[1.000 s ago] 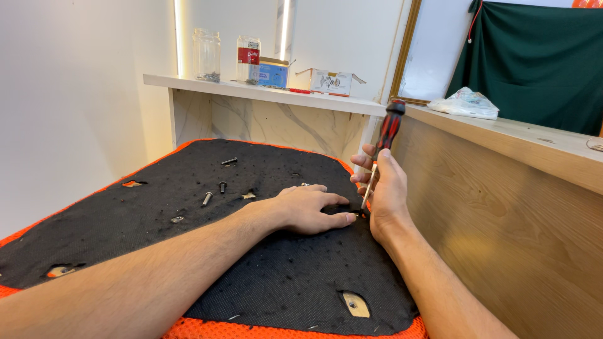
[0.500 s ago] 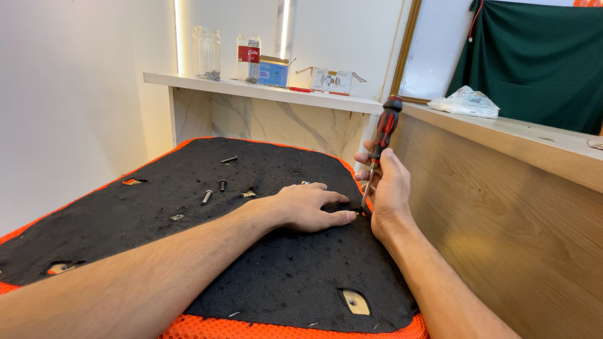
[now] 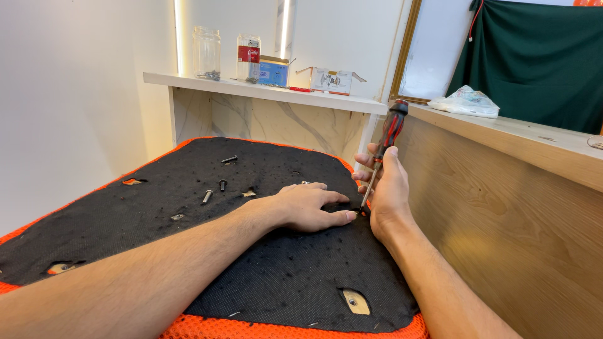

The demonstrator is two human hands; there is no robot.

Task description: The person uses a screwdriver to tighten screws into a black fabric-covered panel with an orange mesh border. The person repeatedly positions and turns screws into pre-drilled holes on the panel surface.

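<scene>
Right hand [image 3: 386, 194] is wrapped around a screwdriver [image 3: 383, 150] with a red and black handle, gripping it low on the handle where the metal shaft starts, so most of the handle sticks up above the fingers. The screwdriver is tilted a bit, top leaning away to the right, and its tip is down on the black fabric panel [image 3: 207, 213] right at the left hand's fingertips. Left hand [image 3: 308, 206] is lying flat on the fabric, palm down, fingers stretched out toward the tip, not holding anything as far as I can see. Whatever the tip sits on is too small to make out. The panel has an orange mesh edge [image 3: 264, 328] running around it and a few cut holes showing light wood underneath, one of them [image 3: 355, 302] near the front by the right forearm. Some loose bolts [image 3: 207, 196] are lying on the fabric to the left of the left hand, well apart from it. Right beside the right hand there's a wooden counter [image 3: 502, 188]. Further back there's a white shelf [image 3: 264, 93] with glass jars [image 3: 206, 53] and small boxes [image 3: 333, 80].
</scene>
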